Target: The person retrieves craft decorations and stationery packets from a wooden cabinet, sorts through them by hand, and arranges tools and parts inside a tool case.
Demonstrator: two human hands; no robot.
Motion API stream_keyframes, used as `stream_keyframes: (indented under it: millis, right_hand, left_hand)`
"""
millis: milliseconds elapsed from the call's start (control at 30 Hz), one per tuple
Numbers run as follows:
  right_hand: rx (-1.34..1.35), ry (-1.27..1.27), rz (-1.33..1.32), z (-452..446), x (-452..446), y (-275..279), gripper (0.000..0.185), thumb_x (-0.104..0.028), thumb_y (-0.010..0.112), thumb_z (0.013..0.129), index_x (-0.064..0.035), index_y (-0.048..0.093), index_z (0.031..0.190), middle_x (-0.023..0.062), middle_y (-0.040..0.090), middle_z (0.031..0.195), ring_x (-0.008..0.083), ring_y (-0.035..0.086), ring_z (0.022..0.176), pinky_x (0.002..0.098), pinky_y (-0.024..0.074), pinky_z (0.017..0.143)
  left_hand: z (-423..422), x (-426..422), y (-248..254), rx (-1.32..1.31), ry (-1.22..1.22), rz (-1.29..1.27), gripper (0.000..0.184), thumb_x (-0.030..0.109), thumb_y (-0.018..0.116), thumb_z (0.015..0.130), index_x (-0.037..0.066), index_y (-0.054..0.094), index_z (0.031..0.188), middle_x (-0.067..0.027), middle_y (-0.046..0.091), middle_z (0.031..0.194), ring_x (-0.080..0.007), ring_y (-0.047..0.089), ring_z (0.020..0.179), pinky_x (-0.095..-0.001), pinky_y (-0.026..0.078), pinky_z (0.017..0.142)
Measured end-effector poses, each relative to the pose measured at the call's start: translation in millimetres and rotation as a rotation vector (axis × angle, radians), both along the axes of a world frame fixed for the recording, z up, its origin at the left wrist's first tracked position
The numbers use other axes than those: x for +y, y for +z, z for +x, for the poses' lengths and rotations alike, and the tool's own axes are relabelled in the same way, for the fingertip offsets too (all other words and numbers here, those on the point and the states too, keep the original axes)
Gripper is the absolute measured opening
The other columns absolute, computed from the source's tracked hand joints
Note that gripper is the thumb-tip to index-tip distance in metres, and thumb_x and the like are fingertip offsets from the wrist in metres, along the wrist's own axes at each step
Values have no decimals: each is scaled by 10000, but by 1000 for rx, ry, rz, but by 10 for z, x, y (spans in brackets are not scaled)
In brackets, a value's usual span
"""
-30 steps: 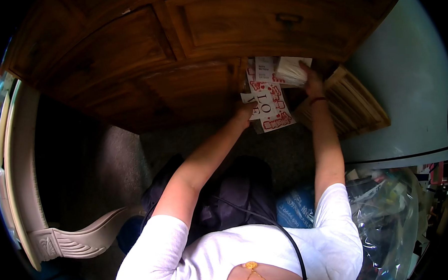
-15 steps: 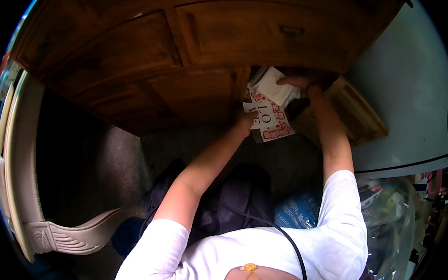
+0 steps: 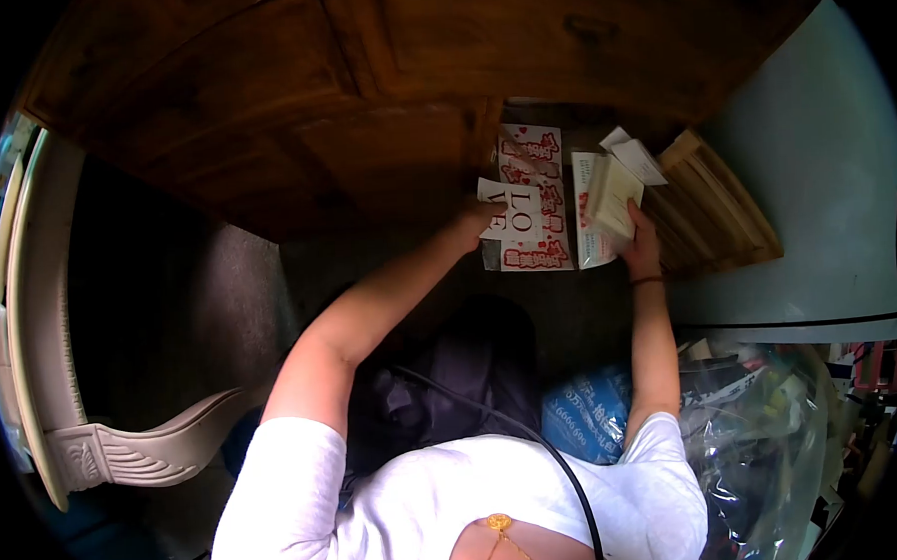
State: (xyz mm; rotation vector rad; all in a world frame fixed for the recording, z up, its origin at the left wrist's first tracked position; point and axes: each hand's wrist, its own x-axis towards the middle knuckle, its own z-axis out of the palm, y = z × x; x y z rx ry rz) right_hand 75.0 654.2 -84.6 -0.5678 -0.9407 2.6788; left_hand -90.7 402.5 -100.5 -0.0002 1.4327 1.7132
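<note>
Left grip (image 3: 479, 221) pinches the LOVE card (image 3: 512, 213), thumb on its face. Red-printed sheet (image 3: 536, 257) lies just behind that card, reaching up toward the cabinet (image 3: 384, 168); can't tell whether my fingers take it too.

Right grip (image 3: 641, 240) grasps a pale packet (image 3: 615, 195), with a printed leaflet (image 3: 588, 242) behind it, on the side toward my left grip. A white slip (image 3: 637, 161) sits just beyond the packet; unclear if held.

Change: half a second ago the packet overlapped the red-printed sheet; now it is out to the right, before the wooden panel (image 3: 721, 208). Two lots stand apart, and more of the red print shows.

Containers: cabinet opening beyond both grips, inside mostly dark. Nearer my body than the right grip, a clear bag (image 3: 767, 456) holds jumbled items, few identifiable; beside it, a blue printed bag (image 3: 587, 416), contents hidden.
</note>
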Motion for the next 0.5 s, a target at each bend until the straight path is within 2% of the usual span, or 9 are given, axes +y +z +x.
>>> stream_keyframes:
  millis: [100,200,233,267,300,333,433,467,500]
  right_hand:
    - [192,-74,-144,62,-272,-49,426,-220,507,895,31,430,1230,175,520,1192,284,520,1084,387,411,958]
    - [167,-62,-208,-103,-468,-166,414,-213,488,906,33,425,1233,174,517,1194,283,514,1090,393,409,957]
    - [123,15,-169,-168,-532,-266,431,-225,544,879,32,451,1211,168,545,1151,271,542,1042,382,435,923]
    - [-30,52,-55,-242,-687,-223,427,-231,586,854,26,482,1180,144,564,1112,249,553,1008,359,447,885]
    - [-182,91,63,-352,-858,-146,424,-236,627,830,20,512,1148,119,584,1072,226,564,973,336,458,848]
    - [-150,56,210,-450,-1030,-107,429,-239,641,819,23,521,1136,116,587,1058,209,560,965,326,455,830]
    - [-142,30,483,-587,-1255,17,440,-259,649,812,29,531,1122,110,589,1047,166,546,956,289,443,796]
    - [-184,63,624,-593,-1245,71,413,-275,636,818,34,553,1080,122,596,1029,163,549,950,280,442,787]
    - [-227,94,764,-603,-1226,137,396,-291,624,825,40,574,1037,134,603,1011,161,552,943,272,440,777]
  left_hand:
    - [71,-42,143,23,-43,-48,256,117,591,829,1,569,1056,-115,619,974,-238,618,842,-366,519,737]
    - [117,-9,181,-2,-27,-45,291,190,557,862,11,545,1091,-120,605,1014,-243,608,881,-370,511,771]
    - [149,-8,154,-49,-1,-16,326,243,537,881,19,527,1118,-126,594,1047,-250,597,919,-373,500,807]
    - [185,-13,240,-50,-13,-20,326,243,537,881,19,527,1118,-126,594,1047,-250,597,919,-373,500,807]
    - [229,3,408,-153,12,175,351,259,526,883,11,516,1131,-131,590,1057,-246,587,946,-378,494,803]
    - [250,14,505,-258,40,371,376,275,515,884,4,505,1144,-137,586,1067,-241,577,973,-383,489,800]
    - [146,-84,479,-311,-44,476,449,319,511,884,14,456,1209,-128,555,1144,-244,534,1057,-389,466,850]
    - [140,-98,494,-236,-28,262,465,288,566,855,-4,466,1203,-144,565,1129,-267,550,1037,-393,458,868]
    - [107,-129,488,-229,-36,262,465,288,566,855,-4,466,1203,-144,565,1129,-267,550,1037,-393,458,868]
